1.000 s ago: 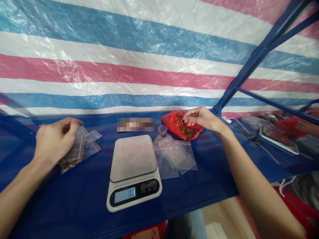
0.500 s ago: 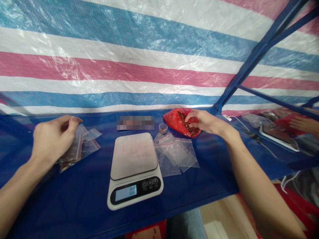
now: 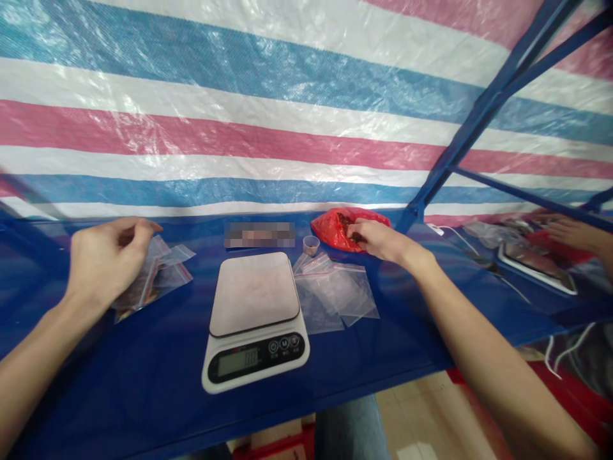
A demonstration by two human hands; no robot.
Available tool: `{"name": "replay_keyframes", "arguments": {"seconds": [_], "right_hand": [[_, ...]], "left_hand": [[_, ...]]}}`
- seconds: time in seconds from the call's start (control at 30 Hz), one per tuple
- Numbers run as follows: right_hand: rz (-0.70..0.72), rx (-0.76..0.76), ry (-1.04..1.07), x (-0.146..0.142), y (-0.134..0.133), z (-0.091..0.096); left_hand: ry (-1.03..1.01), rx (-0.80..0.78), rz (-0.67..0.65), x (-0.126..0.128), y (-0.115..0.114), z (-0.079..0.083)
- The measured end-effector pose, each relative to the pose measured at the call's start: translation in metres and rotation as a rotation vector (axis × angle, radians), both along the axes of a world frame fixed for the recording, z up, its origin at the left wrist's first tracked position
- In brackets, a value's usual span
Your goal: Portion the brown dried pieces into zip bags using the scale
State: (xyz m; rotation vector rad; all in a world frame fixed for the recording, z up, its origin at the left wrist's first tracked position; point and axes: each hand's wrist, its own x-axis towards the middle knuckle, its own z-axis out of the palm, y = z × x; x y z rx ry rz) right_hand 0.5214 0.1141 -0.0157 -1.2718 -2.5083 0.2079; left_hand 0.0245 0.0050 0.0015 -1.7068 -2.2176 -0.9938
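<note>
My right hand (image 3: 376,239) reaches into the mouth of a red plastic bag (image 3: 330,231). Its bent fingertips are closed among small reddish-brown pieces (image 3: 345,222) and are partly hidden. At the left, my left hand (image 3: 110,255) is curled, thumb against the fingers; whether anything is in it is hidden. Small zip bags (image 3: 165,271), some with brownish contents, lie just beside and under it. Between the hands stands a white kitchen scale (image 3: 256,294) with a bare plate, its dim display seeming to read 0.0. A small clear cup (image 3: 311,245) with a little brown matter stands near the red bag.
Flat clear zip bags (image 3: 335,291) overlap right of the scale. A blurred-out strip (image 3: 259,234) lies behind it. Blue metal bars (image 3: 460,153) and a striped plastic sheet (image 3: 239,134) rise at the back. At the right, another person's hand (image 3: 575,231) is near a second scale (image 3: 536,268).
My right hand has shifted left and deeper into the red bag, its fingers closing on the brown pieces. The bag's mouth has folded over. The scale display's backlight has gone dark.
</note>
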Motion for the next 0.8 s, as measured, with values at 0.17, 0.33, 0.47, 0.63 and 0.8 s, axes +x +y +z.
{"name": "replay_keyframes", "arguments": {"seconds": [0.17, 0.33, 0.47, 0.63, 0.8], "right_hand": [[0.026, 0.008, 0.054, 0.002, 0.006, 0.003], [-0.008, 0.132, 0.163, -0.003, -0.004, 0.022], [-0.022, 0.102, 0.431, -0.024, -0.015, 0.031], [0.07, -0.134, 0.755, -0.059, -0.02, 0.021], [0.126, -0.304, 0.803, -0.079, -0.02, 0.008]], "left_hand": [[-0.007, 0.12, -0.028, 0.005, -0.001, 0.015], [0.136, 0.173, -0.09, 0.013, 0.002, 0.041], [0.144, 0.232, -0.102, 0.014, 0.007, 0.044], [0.124, 0.165, -0.063, 0.0, 0.011, 0.018], [0.154, 0.136, 0.017, -0.001, 0.003, 0.008]]}}
